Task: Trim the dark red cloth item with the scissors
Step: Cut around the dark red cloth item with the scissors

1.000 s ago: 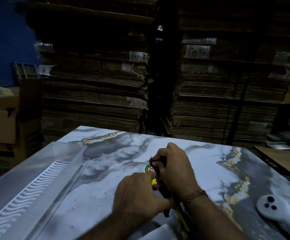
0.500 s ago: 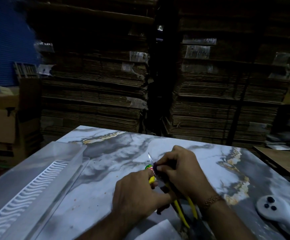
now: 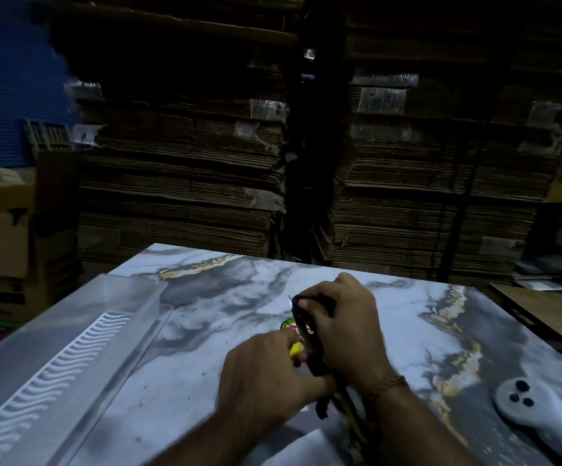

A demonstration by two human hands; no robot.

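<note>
On the marble-patterned table (image 3: 407,317) both hands meet at the centre. My right hand (image 3: 347,331) pinches the top of the dark red cloth item (image 3: 310,344), a narrow dark strip that runs down between the hands to a loose end near my left wrist. My left hand (image 3: 266,375) is closed around the scissors (image 3: 294,348). Only a bit of their yellow handle and a thin blade tip beside the cloth's top end are visible. Thin yellow strands (image 3: 352,418) trail under my right wrist.
A clear plastic tray (image 3: 71,348) with a wavy white insert fills the table's left side. A white device with three dark buttons (image 3: 521,405) lies at the right. A white sheet (image 3: 306,449) lies by the near edge, stacked flattened cardboard (image 3: 189,183) stands behind, and a wooden surface (image 3: 548,311) is at the right.
The scissor blade tip has come into view beside the cloth's top end. My right hand has shifted slightly right while gripping the cloth. The left hand has barely moved.
</note>
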